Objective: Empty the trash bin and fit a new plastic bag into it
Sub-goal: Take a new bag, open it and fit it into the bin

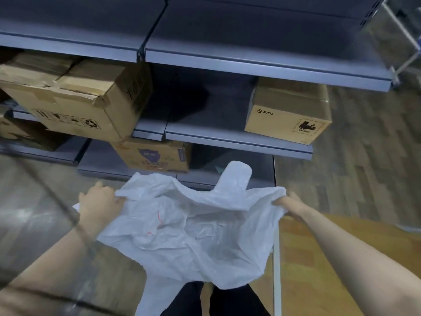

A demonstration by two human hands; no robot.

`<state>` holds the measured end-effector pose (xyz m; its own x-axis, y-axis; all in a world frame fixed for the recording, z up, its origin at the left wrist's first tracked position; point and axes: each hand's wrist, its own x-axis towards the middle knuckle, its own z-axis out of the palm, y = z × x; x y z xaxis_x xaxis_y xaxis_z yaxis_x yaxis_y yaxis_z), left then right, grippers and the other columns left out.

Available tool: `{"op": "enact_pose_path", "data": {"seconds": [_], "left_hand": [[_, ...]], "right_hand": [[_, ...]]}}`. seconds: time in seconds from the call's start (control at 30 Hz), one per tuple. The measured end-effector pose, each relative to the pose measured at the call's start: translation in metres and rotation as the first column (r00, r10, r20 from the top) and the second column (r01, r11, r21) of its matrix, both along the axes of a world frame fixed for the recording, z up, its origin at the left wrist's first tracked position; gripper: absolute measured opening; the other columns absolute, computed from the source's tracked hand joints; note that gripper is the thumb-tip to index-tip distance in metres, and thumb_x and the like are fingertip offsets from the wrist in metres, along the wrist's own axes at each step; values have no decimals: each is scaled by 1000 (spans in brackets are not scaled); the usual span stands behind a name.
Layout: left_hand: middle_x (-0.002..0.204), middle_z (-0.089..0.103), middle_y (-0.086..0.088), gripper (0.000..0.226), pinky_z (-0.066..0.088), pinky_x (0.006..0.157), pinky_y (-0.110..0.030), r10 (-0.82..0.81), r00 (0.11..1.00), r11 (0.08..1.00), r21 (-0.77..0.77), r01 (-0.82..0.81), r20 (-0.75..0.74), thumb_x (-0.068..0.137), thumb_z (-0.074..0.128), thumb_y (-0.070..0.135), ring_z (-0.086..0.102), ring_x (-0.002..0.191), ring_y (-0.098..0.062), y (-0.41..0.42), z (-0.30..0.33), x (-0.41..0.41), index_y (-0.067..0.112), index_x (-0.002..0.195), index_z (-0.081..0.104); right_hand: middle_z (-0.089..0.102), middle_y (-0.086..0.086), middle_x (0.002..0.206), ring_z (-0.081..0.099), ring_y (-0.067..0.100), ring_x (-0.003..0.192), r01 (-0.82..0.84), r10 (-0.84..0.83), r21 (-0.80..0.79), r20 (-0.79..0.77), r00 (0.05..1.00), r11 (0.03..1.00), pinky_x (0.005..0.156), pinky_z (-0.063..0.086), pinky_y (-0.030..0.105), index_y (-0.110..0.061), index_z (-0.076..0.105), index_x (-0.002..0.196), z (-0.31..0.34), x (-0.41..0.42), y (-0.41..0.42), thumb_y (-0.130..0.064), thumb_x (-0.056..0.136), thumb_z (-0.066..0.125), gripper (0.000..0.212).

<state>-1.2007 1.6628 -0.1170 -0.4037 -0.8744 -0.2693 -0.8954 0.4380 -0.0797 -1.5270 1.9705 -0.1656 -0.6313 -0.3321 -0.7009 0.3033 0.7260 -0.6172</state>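
A white plastic bag with handle loops is stretched wide in front of me, its mouth facing up. My left hand grips the bag's left rim. My right hand pinches the right rim, with its fingers partly hidden under the plastic. One handle loop stands up at the far side and another hangs down toward my legs. The bag covers whatever is beneath it, so no trash bin shows.
Grey metal shelves stand straight ahead. They carry a big cardboard box at left, a PICO box at right and a printed box on the lowest level. Wood-pattern floor lies at right.
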Motion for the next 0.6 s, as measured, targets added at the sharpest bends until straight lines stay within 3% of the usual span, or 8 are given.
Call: {"op": "enact_pose_path", "data": {"seconds": [0.13, 0.27, 0.37, 0.43, 0.5, 0.53, 0.57, 0.6], "left_hand": [[107, 61, -21, 19, 45, 72, -36, -3, 994, 983, 182, 24, -113, 93, 49, 13, 61, 95, -37, 29, -7, -42, -2, 99, 58], [96, 60, -26, 21, 41, 63, -42, 18, 953, 988, 150, 29, -303, 90, 39, -4, 58, 82, -40, 41, -5, -80, 1, 110, 40], [95, 60, -25, 28, 38, 62, -43, 36, 875, 999, -1, -42, -484, 88, 35, -10, 56, 76, -40, 35, 3, -102, 3, 113, 37], [104, 58, -20, 40, 36, 59, -41, -48, 854, 996, -94, -1, -518, 89, 36, -10, 54, 69, -39, 31, 8, -116, 8, 124, 39], [116, 52, -20, 55, 36, 53, -39, -272, 835, 957, -221, 185, -478, 86, 38, -12, 47, 57, -34, 28, 9, -129, 13, 135, 38], [122, 49, -20, 60, 38, 51, -38, -376, 819, 920, -280, 275, -433, 83, 40, -13, 44, 54, -32, 25, 5, -132, 16, 136, 38], [128, 45, -21, 66, 39, 49, -37, -423, 807, 897, -315, 309, -411, 79, 42, -15, 44, 53, -31, 24, 5, -138, 21, 134, 36], [133, 42, -21, 70, 40, 47, -35, -475, 790, 871, -339, 356, -388, 76, 44, -17, 47, 53, -31, 24, -6, -134, 27, 130, 32]], "right_hand": [[60, 17, 98, 56, 29, 90, -186, 189, 42, -323, 927, 982, 67, 43, 29, 7, 58, 102, -8, 23, -23, 10, 81, 51, 22], [62, 14, 113, 57, 34, 106, -201, 240, 143, -351, 905, 969, 86, 46, 37, -6, 60, 114, 9, 17, -42, -1, 85, 44, 33], [55, 12, 88, 50, 29, 83, -137, 181, 145, -366, 913, 980, 68, 40, 31, -4, 53, 88, 34, -6, -42, 2, 80, 45, 13], [47, 9, 67, 40, 23, 65, -100, 149, 122, -510, 847, 988, 51, 29, 26, -11, 44, 61, 50, -22, -36, 8, 76, 44, 24], [41, 10, 64, 31, 20, 59, -101, 117, 64, -689, 715, 993, 49, 21, 26, -18, 43, 52, 64, -33, -28, 11, 74, 43, 36], [47, 13, 72, 37, 23, 64, -97, 109, 61, -765, 635, 993, 53, 26, 26, -22, 58, 62, 67, -36, -24, 11, 75, 43, 38], [55, 14, 88, 47, 25, 75, -65, 86, 60, -825, 558, 996, 61, 34, 27, -22, 69, 87, 66, -37, -20, 10, 77, 41, 44], [58, 11, 106, 52, 24, 89, -8, 37, 38, -870, 492, 999, 71, 38, 28, -22, 66, 112, 59, -35, -16, 10, 80, 39, 52]]}}
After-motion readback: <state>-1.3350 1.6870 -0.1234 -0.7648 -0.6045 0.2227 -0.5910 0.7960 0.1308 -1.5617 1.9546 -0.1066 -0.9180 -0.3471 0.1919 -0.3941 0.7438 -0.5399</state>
